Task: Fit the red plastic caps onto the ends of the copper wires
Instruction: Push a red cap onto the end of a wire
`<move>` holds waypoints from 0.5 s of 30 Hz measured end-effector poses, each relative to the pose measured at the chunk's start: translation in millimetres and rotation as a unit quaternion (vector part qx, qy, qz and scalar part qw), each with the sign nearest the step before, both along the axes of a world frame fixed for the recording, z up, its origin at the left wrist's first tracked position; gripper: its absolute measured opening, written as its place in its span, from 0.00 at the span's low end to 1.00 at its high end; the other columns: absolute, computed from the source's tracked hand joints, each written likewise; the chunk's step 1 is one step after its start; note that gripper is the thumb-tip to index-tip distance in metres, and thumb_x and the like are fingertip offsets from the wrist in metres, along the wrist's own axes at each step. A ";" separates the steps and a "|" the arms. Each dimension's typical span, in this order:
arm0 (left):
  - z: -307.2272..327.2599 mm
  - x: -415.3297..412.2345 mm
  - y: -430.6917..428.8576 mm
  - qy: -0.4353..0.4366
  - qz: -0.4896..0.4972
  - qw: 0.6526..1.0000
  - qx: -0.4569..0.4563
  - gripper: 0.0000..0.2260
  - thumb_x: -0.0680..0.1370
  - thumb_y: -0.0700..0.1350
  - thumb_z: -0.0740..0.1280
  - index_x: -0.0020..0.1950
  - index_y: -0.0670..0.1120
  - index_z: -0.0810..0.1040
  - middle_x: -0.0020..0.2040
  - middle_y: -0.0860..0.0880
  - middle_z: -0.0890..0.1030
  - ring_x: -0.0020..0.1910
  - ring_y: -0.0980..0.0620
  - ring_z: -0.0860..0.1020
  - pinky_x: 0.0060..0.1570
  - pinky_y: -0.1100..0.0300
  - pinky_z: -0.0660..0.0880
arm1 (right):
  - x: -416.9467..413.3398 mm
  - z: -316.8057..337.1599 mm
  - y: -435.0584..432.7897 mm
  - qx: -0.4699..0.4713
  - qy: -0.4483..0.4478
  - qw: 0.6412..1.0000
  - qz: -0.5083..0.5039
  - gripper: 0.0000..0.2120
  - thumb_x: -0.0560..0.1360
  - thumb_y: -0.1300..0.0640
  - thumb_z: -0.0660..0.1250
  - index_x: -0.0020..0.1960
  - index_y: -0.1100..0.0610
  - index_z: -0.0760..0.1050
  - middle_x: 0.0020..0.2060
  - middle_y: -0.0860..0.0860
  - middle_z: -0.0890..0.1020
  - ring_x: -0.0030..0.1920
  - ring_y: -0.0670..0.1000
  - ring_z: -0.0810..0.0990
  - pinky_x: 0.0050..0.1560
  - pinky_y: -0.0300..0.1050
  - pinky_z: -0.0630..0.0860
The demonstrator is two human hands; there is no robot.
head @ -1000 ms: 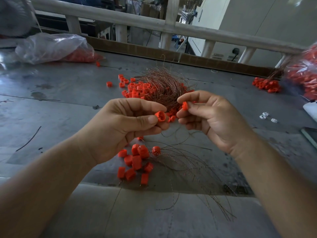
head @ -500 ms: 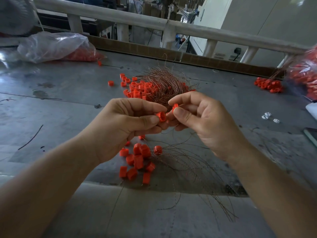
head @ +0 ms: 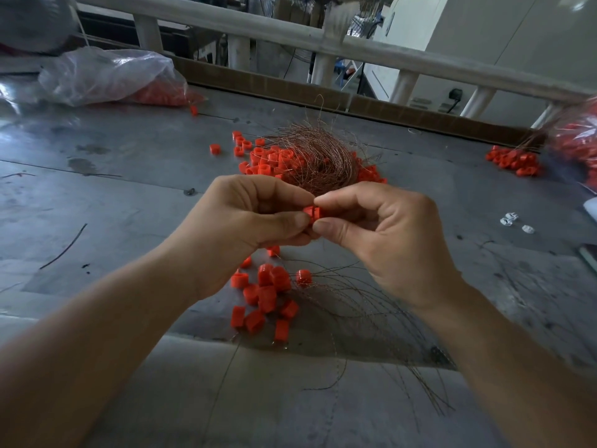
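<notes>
My left hand [head: 245,218] and my right hand [head: 384,234] meet above the grey table [head: 129,195], fingertips together. Between them sits a red cap [head: 312,214], pinched by the thumb and forefinger of each hand. Whether it is one cap or two pressed together I cannot tell. A tangled nest of copper wire [head: 318,163] lies just behind my hands, with several loose red caps [head: 265,160] around it. Below my hands lies another small heap of red caps [head: 266,295] beside thin loose copper wires [head: 371,315] that trail toward the near edge.
A clear plastic bag [head: 109,76] holding red caps lies at the back left. Another bag [head: 578,140] and a pile of capped wires [head: 513,161] sit at the far right. Small white pieces [head: 512,219] lie to the right. A white railing [head: 290,37] runs behind the table.
My right hand has moved left and closed the gap to my left hand. The two red pieces, held apart before, now sit pressed together between the fingertips.
</notes>
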State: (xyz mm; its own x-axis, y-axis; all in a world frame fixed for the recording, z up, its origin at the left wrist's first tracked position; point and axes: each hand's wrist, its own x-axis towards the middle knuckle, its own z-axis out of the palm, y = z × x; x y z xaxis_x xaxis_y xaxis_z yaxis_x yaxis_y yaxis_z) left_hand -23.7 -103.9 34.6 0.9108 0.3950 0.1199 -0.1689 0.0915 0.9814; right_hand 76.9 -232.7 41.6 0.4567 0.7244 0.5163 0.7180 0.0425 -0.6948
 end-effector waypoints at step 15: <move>-5.4 -0.4 2.2 0.005 -0.027 0.999 0.030 0.10 0.59 0.44 0.70 0.38 0.48 0.85 0.34 0.46 0.84 0.34 0.53 0.83 0.34 0.67 0.77 | -1.2 -3.0 2.1 0.031 -0.014 0.999 -0.004 0.14 0.63 0.54 0.71 0.48 0.55 0.78 0.37 0.39 0.78 0.36 0.36 0.79 0.38 0.29 0.74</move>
State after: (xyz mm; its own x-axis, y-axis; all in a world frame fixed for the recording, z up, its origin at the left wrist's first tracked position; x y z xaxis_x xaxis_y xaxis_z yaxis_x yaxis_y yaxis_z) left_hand -24.1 -101.7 29.2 0.9320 0.3373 0.1330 -0.1557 0.0410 0.9870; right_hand 75.6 -230.6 38.5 0.4465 0.6866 0.5739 0.7382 0.0798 -0.6698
